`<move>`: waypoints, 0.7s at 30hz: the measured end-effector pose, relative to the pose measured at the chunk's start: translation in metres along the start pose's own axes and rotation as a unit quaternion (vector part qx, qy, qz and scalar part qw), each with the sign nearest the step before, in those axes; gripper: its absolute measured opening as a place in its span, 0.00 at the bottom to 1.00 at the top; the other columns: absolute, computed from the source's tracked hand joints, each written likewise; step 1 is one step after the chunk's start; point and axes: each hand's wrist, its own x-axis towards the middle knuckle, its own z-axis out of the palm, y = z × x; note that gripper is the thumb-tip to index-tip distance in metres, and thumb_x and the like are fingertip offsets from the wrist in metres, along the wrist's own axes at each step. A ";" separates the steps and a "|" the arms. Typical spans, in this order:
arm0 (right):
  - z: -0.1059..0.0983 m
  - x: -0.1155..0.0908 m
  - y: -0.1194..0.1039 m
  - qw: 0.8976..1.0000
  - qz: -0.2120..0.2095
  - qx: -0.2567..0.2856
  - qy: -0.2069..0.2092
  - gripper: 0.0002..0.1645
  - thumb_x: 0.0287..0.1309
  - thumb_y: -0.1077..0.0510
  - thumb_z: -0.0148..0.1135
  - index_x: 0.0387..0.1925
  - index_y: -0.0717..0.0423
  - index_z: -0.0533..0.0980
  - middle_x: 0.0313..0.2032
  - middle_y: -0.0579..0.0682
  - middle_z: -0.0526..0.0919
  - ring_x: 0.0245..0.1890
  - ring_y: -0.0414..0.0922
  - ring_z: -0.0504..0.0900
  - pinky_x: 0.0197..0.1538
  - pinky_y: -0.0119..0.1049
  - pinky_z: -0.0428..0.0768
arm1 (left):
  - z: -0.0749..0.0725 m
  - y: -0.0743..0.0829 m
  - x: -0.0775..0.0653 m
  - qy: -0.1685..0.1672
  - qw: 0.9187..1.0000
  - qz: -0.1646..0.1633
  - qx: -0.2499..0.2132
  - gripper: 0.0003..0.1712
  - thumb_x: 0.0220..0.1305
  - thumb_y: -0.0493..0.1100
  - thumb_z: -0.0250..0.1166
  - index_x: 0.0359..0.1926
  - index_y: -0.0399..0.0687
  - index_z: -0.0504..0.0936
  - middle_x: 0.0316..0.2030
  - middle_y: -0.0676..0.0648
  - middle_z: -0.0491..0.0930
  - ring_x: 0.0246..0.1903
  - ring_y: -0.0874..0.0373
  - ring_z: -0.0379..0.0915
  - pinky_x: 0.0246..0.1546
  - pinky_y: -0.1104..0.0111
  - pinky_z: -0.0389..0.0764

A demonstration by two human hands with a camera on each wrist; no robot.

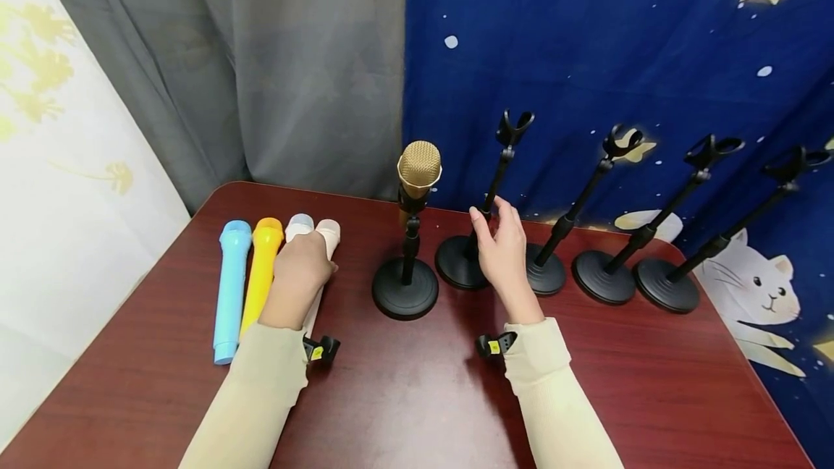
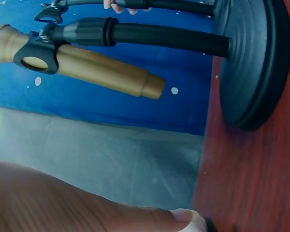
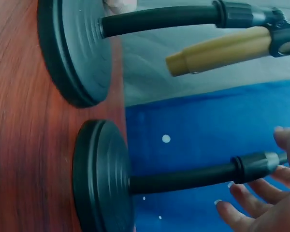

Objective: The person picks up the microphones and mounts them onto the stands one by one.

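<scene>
At the left of the table, my left hand (image 1: 302, 263) grips a white microphone (image 1: 329, 230) from above. Its thumb (image 2: 154, 217) presses a white surface at the bottom of the left wrist view; the other fingers are hidden. My right hand (image 1: 507, 248) is beside the pole of a black microphone stand (image 1: 498, 179), thumb and fingers spread loosely around it. In the right wrist view these fingers (image 3: 251, 200) are not closed on the pole. Between the hands, a gold microphone (image 1: 420, 165) sits in the clip of another black stand (image 1: 405, 288).
Left of the gripped microphone lie a second white microphone (image 1: 300, 223), a yellow microphone (image 1: 263, 266) and a light blue microphone (image 1: 232, 288). Three more black stands (image 1: 606, 277) with unfilled clips line the table's right side. Grey and blue curtains (image 1: 326, 78) hang behind.
</scene>
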 end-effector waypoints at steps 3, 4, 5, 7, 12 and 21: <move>0.003 0.004 0.000 1.000 -0.022 -0.014 -0.008 0.26 0.75 0.48 0.54 0.66 0.58 0.70 0.60 0.60 0.77 0.61 0.56 0.78 0.65 0.52 0.74 | 0.004 -0.002 0.002 -0.012 1.000 -0.001 -0.010 0.16 0.59 0.39 0.71 0.40 0.28 0.80 0.29 0.35 0.83 0.27 0.44 0.79 0.32 0.53 0.85; 0.004 0.005 0.000 0.999 -0.029 -0.016 -0.008 0.25 0.76 0.49 0.53 0.65 0.58 0.71 0.61 0.60 0.78 0.62 0.56 0.77 0.66 0.52 0.73 | 0.005 -0.003 0.003 -0.016 1.000 0.000 -0.016 0.16 0.59 0.39 0.71 0.40 0.28 0.80 0.29 0.35 0.83 0.26 0.44 0.79 0.32 0.54 0.84; 0.005 0.006 0.000 0.999 -0.033 -0.016 -0.008 0.24 0.76 0.50 0.52 0.65 0.58 0.71 0.60 0.59 0.79 0.63 0.55 0.77 0.67 0.51 0.73 | 0.007 -0.004 0.004 -0.021 1.000 -0.001 -0.021 0.16 0.58 0.39 0.71 0.40 0.28 0.80 0.29 0.34 0.83 0.27 0.44 0.79 0.32 0.54 0.84; 0.008 0.007 0.001 0.999 -0.036 -0.008 -0.007 0.21 0.76 0.52 0.51 0.63 0.58 0.72 0.60 0.58 0.80 0.63 0.54 0.78 0.67 0.50 0.73 | 0.009 -0.005 0.007 -0.031 0.999 -0.002 -0.027 0.18 0.58 0.40 0.72 0.42 0.28 0.80 0.31 0.34 0.84 0.28 0.44 0.79 0.34 0.54 0.84; 0.013 0.008 0.007 0.998 -0.029 0.047 -0.018 0.16 0.77 0.52 0.49 0.56 0.57 0.75 0.54 0.56 0.85 0.56 0.52 0.84 0.63 0.48 0.77 | 0.013 -0.006 0.014 -0.070 0.997 -0.014 -0.026 0.28 0.58 0.45 0.73 0.49 0.27 0.76 0.37 0.33 0.82 0.32 0.43 0.79 0.36 0.54 0.82; 0.021 0.009 0.017 0.992 -0.041 0.115 -0.023 0.16 0.79 0.51 0.46 0.49 0.60 0.72 0.43 0.59 0.85 0.46 0.53 0.87 0.58 0.47 0.82 | 0.016 -0.010 0.021 -0.078 0.996 -0.022 -0.036 0.30 0.56 0.50 0.74 0.48 0.28 0.76 0.36 0.34 0.82 0.33 0.43 0.80 0.37 0.53 0.83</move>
